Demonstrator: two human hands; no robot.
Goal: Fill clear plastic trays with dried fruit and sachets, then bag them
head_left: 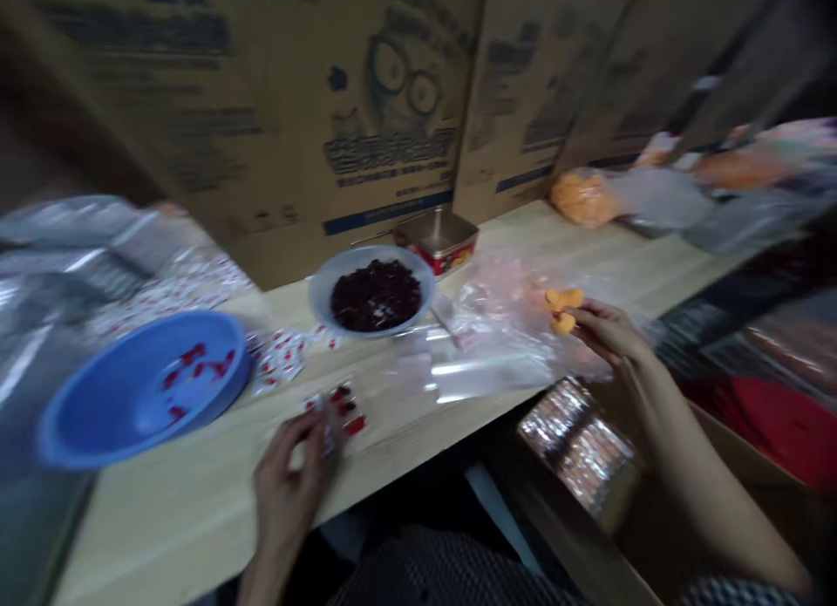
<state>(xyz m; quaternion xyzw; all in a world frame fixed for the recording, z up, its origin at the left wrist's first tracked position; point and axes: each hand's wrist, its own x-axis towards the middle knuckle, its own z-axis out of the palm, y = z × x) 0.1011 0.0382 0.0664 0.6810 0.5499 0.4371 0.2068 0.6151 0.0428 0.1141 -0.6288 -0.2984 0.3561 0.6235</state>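
My right hand (611,331) pinches several small orange pieces (563,309) above crumpled clear plastic (503,301) at the right of the table. Close to the front edge, my left hand (294,466) has its fingers bent together at a small clear packet with dark red pieces (346,410); blur hides part of its grip. Behind that packet is a pale bowl of dark red pieces (376,296). Flat clear plastic bags (487,371) lie between the hands.
A blue basin (140,388) with a few red pieces stands at left, beside small red-and-white packets (281,357). A red tin (451,240) is by the cardboard boxes (392,109) at the back. Below the front edge, an open carton holds shiny wrapped packs (575,440).
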